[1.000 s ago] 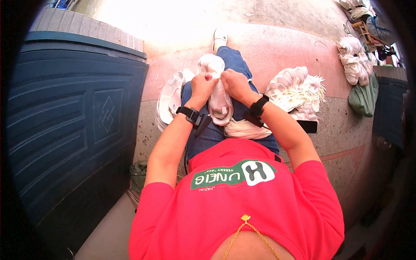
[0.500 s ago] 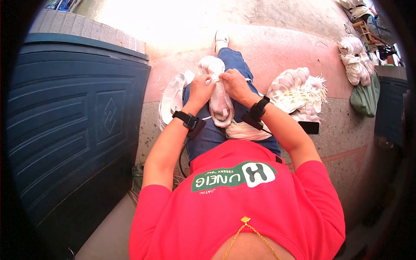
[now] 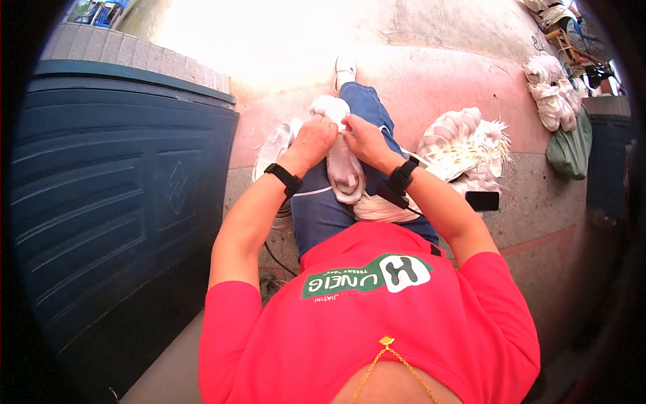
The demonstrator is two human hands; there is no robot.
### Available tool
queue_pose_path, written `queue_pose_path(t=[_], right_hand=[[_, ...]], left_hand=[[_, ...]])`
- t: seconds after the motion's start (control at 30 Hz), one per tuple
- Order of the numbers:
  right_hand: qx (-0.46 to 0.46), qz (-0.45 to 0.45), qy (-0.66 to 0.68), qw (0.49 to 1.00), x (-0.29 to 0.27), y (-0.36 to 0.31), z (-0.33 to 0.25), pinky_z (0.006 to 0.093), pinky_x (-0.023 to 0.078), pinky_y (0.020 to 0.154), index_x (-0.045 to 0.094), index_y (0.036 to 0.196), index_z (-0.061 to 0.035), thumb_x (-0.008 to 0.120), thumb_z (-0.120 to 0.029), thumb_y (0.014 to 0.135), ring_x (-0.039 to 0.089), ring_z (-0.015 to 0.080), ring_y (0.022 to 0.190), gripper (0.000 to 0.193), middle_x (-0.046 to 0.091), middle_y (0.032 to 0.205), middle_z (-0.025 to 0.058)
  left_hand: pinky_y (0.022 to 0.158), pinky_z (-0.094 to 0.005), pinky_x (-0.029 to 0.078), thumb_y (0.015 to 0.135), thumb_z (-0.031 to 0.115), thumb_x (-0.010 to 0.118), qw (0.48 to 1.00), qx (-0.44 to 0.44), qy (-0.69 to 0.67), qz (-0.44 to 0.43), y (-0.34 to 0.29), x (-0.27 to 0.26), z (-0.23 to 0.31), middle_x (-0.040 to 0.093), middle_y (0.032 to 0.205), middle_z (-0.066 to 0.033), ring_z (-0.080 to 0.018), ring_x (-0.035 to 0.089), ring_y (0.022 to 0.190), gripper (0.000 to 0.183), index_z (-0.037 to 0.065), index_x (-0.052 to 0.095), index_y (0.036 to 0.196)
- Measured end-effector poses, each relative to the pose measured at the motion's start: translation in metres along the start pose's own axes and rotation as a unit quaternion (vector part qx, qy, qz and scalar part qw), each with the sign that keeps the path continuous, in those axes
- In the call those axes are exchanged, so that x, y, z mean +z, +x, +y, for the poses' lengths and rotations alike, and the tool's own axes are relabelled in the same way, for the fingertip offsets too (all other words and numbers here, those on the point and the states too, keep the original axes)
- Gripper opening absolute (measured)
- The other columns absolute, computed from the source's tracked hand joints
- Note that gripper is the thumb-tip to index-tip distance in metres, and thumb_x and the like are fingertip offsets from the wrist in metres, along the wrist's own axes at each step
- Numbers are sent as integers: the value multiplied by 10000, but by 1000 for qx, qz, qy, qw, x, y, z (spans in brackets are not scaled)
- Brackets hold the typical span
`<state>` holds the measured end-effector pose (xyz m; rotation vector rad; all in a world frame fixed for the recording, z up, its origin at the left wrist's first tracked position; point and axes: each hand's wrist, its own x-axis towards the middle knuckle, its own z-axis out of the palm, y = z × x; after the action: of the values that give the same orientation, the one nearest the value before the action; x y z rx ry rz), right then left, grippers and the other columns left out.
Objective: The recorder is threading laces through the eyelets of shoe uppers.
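Observation:
A pale pink and white shoe upper (image 3: 345, 172) lies lengthwise over my lap, its rounded white end pointing away from me. My left hand (image 3: 315, 140) is closed at its left edge, fingers bent over the upper. From the other side my right hand (image 3: 369, 143) pinches the upper with thumb and forefinger, the two hands almost meeting. Whether a thin lace is also between the fingertips is too small to tell. A white cord (image 3: 315, 192) crosses my left thigh beside the upper. More white uppers (image 3: 272, 149) are by my left leg, partly hidden by my arm.
Right of my legs lies a heap of tied white uppers (image 3: 461, 138), with a black phone (image 3: 482, 200) near it. Farther right are more white bundles (image 3: 552, 94) and a green sack (image 3: 570, 149). A dark blue panelled door (image 3: 121, 168) stands close on my left.
Both hands stay at the upper. My left fingers have curled in more over it, and my right fingertips have shifted slightly. The whole view has moved a little.

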<state>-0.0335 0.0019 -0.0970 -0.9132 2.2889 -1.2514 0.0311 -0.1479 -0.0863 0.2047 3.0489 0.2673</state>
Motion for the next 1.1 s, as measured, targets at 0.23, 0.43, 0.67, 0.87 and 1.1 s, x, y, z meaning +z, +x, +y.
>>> queue_pose_path(t=[0.23, 0.43, 0.67, 0.87, 1.1], right_hand=[[-44, 29, 8, 999, 5, 3, 6, 400, 441, 693, 513, 925, -20, 484, -37, 751, 556, 351, 808, 177, 569, 842, 194], [-31, 14, 10, 999, 2, 5, 4, 405, 439, 703, 509, 929, -15, 487, -32, 743, 553, 357, 813, 189, 570, 852, 196], [4, -124, -19, 992, -41, -8, 0, 398, 442, 673, 542, 943, -33, 605, -194, 712, 570, 348, 804, 288, 582, 796, 196], [190, -85, 155, 966, -171, -43, 51, 178, 352, 475, 626, 950, -68, 585, -240, 791, 465, 28, 557, 237, 526, 638, -54], [31, 181, 782, 595, -367, -96, 132, 260, 379, 602, 450, 1081, 43, 393, -10, 844, 325, 67, 491, 249, 329, 594, -16]], left_hand=[[687, -410, 435, 785, 142, 484, 984, -82, -157, 10, -4, -2, 1, 534, 867, -180, -338, 516, 834, 139, 7, 500, 814], [664, -430, 436, 772, 132, 492, 987, -99, -108, -58, 8, -3, 1, 547, 796, -181, -343, 534, 777, 133, 3, 506, 803], [606, -421, 441, 760, 73, 437, 977, -149, 138, 64, -88, -19, -126, 540, 773, -164, -297, 548, 710, 97, 32, 520, 792], [672, -460, 458, 808, 155, 450, 680, -632, 179, 325, -258, -157, -205, 591, 816, -221, -384, 577, 758, 191, -19, 528, 800], [518, -314, 532, 867, 63, 310, 497, -525, -240, 648, -409, -195, -244, 549, 726, -187, -247, 579, 602, 260, -130, 459, 775]])
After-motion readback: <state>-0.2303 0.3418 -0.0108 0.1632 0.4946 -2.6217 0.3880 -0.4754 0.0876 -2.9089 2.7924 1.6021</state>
